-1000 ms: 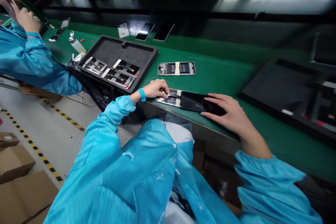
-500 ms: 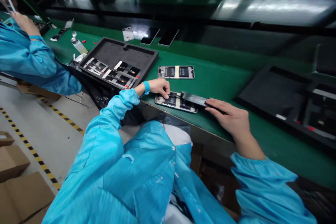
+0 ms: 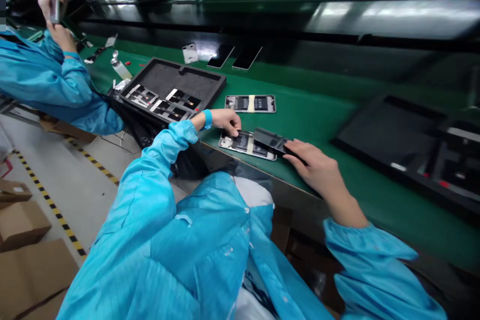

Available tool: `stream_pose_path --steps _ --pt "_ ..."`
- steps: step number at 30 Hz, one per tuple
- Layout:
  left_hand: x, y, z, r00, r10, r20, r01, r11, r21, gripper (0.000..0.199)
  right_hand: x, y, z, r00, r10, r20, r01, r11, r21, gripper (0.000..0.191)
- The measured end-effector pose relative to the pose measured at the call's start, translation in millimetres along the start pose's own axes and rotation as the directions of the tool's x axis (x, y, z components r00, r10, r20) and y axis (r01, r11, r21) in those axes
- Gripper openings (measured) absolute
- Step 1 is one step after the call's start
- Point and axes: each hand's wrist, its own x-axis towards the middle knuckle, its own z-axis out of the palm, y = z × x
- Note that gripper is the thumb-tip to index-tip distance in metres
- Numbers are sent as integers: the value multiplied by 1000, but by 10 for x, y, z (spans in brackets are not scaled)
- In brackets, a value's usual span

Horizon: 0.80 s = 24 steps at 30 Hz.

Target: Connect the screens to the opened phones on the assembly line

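Note:
An opened phone housing (image 3: 228, 142) lies near the bench's front edge, its black battery crossed by a pale strip of tape. My left hand (image 3: 225, 120) is closed, fingers bent, with thumb and fingertips at the housing's upper left edge; exactly how they grip is partly hidden. My right hand (image 3: 315, 162) holds a dark, flat phone screen (image 3: 270, 140) by its right end. The screen is tilted over the right part of the housing, covering some of it. Behind lies a second opened phone housing (image 3: 243, 104), also taped across its battery.
A black foam tray (image 3: 183, 77) with several screen parts stands at left. Another dark tray (image 3: 382, 135) is at right. Two dark phones (image 3: 247, 57) and a white plate (image 3: 190, 53) lie at the back. Left, a bottle (image 3: 120, 68) stands near a co-worker's sleeve (image 3: 48, 80).
My right hand has moved slightly left with the screen, which now sits farther over the housing. My left hand keeps its place there. The co-worker's hands appear farther into view.

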Motion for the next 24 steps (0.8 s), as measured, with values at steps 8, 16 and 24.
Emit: stream_pose_path --steps 8,16,24 --pt "-147 279 141 981 37 -191 -63 989 -132 60 -34 -17 -81 972 178 -156 -194 976 -98 41" --pt "-513 826 174 762 128 -634 -258 959 -117 53 643 -675 -40 861 467 -200 -383 856 348 68" --pt "-1501 -163 -692 319 -519 -793 284 850 -443 27 628 -525 -184 929 364 -73 -307 864 398 57"
